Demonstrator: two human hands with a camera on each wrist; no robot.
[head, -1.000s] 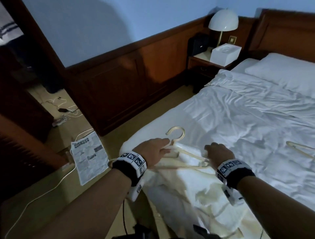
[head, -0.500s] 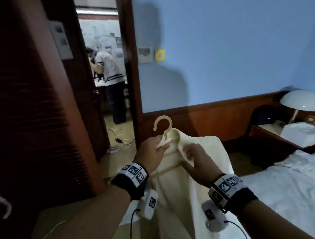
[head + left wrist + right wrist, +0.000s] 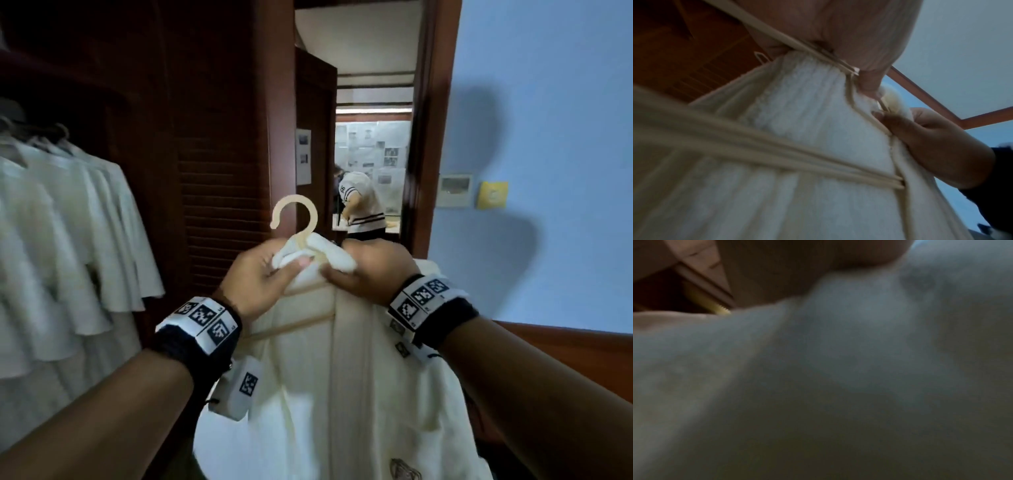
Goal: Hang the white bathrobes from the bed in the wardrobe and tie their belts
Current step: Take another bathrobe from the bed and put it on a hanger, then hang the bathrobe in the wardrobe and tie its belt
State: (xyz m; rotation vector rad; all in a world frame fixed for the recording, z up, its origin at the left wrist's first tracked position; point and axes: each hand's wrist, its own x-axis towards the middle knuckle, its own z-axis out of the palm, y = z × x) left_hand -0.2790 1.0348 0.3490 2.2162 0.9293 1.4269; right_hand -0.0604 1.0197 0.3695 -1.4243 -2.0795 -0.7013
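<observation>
A white bathrobe [image 3: 342, 394] hangs from a cream plastic hanger [image 3: 296, 219] that I hold up at chest height in front of me. My left hand [image 3: 263, 274] grips the robe's collar and the hanger's neck just under the hook. My right hand [image 3: 366, 270] grips the collar on the other side. In the left wrist view the hanger's bars [image 3: 777, 154] cross the robe [image 3: 807, 129], and the right hand [image 3: 931, 138] pinches the fabric edge. White cloth [image 3: 838, 369] fills the blurred right wrist view. Several white robes [image 3: 68, 240] hang in the wardrobe at left.
A dark louvred wardrobe door [image 3: 219, 154] stands open just behind the hanger. Past it an open doorway shows another person [image 3: 363, 205] bending over in the far room. A blue wall [image 3: 548, 137] with wooden panelling runs along the right.
I have lifted the robe on its hanger off the bed and turned left from the bed to the wardrobe. Both hands have stayed at the collar; the robe now hangs free.
</observation>
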